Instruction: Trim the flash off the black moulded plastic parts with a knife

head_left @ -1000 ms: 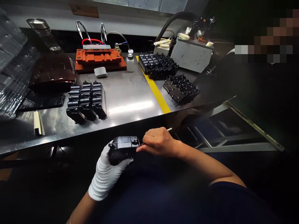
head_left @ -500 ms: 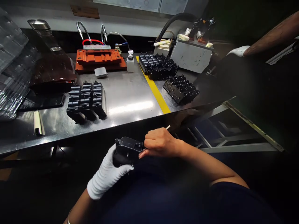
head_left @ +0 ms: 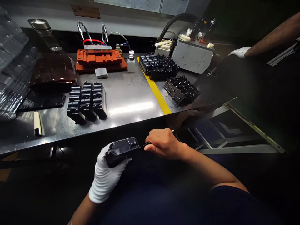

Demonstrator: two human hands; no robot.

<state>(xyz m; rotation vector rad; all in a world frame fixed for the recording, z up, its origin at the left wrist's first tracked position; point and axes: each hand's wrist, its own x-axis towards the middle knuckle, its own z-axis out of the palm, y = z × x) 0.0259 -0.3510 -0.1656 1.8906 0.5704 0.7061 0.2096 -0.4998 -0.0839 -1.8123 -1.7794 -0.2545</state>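
The black part (head_left: 123,147) sits in the gloved left hand (head_left: 105,175), between thumb and fingers, its right end jutting past the grip toward the right hand (head_left: 162,142). The left thumb lies along its underside; the fingers behind it are mostly hidden. The right hand, bare, is curled closed around a slim tool (head_left: 145,144), whose dark shaft reaches the part's right end; whether the tip touches cannot be told. The left forearm rises from below left, the right one slants in from below right, knuckles up.
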